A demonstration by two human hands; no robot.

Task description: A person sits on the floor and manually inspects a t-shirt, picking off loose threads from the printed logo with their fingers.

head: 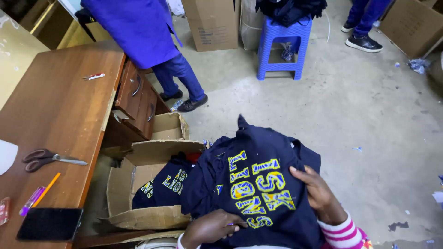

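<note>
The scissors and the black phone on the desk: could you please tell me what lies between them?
In the head view, an orange pencil and a purple pen lie on the wooden desk between the scissors and the black phone.

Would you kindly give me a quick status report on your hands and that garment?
Left hand and right hand both gripping the navy printed shirt. Open cardboard box alongside, more navy shirts inside. Nothing blocking.

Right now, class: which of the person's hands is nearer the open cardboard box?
Left. The left hand lies on the navy shirt beside the cardboard box; the right hand holds the shirt's far side.
</note>
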